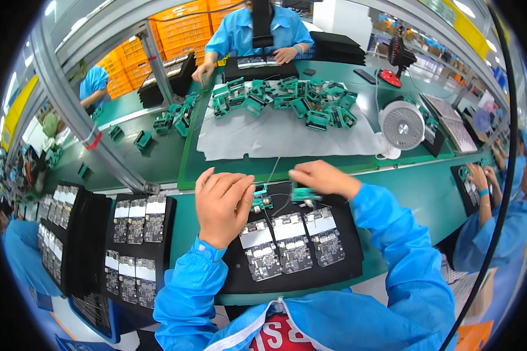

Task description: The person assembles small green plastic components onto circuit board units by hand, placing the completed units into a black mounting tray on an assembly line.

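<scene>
In front of me, a black foam tray (231, 266) carries three circuit boards (291, 243), each with a white strip across it. My left hand (221, 205) has its fingers bent and its thumb and fingertips closed at the edge of a small green fixture (262, 199) over the tray's far edge. To the right, my right hand (327, 178) is curled over a second green fixture (303, 195), which is blurred by motion. The fingertips partly hide behind the hand. A thin dark cable loops between the two fixtures.
Many green fixtures (301, 105) lie on a grey mat (234, 143) beyond. A white fan (402, 126) stands right of it. More boards on black trays (139, 251) sit at left, near a metal post (102, 149). Co-workers sit opposite (287, 26) and at right (498, 225).
</scene>
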`<state>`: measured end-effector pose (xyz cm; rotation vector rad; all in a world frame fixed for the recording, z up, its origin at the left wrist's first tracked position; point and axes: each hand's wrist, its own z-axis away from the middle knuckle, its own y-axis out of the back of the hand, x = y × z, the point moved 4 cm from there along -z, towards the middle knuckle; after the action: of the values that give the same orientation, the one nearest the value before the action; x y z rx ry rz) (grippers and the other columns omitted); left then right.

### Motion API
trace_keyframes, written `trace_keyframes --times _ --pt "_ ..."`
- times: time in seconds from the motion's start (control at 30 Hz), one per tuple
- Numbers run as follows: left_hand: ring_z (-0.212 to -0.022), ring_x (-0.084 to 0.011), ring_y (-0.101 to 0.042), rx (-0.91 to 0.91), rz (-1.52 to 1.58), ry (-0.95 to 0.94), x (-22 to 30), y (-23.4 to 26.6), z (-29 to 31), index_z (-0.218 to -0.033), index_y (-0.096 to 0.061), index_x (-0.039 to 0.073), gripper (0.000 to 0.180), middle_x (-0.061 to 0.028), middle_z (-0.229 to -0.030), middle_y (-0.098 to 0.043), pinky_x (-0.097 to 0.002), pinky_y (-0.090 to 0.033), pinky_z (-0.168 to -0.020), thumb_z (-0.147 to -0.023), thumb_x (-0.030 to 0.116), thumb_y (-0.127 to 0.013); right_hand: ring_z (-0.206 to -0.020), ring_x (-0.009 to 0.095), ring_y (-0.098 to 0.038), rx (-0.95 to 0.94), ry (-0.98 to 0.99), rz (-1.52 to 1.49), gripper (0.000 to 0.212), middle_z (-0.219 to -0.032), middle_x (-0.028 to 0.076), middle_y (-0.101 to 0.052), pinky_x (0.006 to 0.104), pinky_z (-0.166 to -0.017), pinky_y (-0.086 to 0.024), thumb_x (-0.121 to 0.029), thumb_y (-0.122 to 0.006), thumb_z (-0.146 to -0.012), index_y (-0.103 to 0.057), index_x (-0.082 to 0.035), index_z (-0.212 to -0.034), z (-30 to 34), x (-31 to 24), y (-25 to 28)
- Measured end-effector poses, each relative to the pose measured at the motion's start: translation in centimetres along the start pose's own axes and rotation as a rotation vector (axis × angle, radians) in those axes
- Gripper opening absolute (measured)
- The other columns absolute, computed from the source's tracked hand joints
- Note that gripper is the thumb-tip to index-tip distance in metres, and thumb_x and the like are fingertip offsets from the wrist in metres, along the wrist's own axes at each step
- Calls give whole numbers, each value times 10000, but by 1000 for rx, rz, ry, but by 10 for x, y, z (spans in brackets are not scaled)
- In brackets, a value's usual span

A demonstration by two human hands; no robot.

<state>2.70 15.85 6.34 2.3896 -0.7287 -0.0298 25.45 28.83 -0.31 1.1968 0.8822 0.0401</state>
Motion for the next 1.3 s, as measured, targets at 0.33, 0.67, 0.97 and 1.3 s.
trace_keyframes --times 0.33,0.67,0.97,1.3 --pt "-898 -310 -664 -450 412 113 34 -31 -35 -1140 -696 10 269 -130 -935 -686 -401 -514 -790 -908 145 -712 -1004 355 -653 581 190 186 270 -1056 136 -685 443 -850 -531 -259 -689 -935 -669 -68 -1125 103 16 46" --pt "-1160 -352 -561 -645 338 60 26 -124 -1 -1416 -539 38 635 -185 -1258 -590 -439 -483 -980 -889 327 -745 -1002 335 -606 578 -373 424 455 -1023 122 -626 445 -801 -521 -248 -878 -693 -696 -85 -1077 233 63 -15" --pt "-1130 -342 -571 -763 269 213 21 -137 2 -1480 -476 19 792 -170 -1207 -577 -436 -487 -964 -837 374 -770 -811 389 -644 558 -299 -40 231 -896 198 -641 448 -728 -508 -163 -747 -874 -674 -4 -1024 205 62 7" --pt "-1090 -248 -650 -413 932 420 55 -123 -8 -1352 -517 71 623 -129 -1211 -611 -353 -521 -938 -784 17 -766 -1113 100 -568 187 39 -1022 382 -1348 60 -575 292 -914 -492 -217 -709 -982 -636 27 -1266 127 18 -31"
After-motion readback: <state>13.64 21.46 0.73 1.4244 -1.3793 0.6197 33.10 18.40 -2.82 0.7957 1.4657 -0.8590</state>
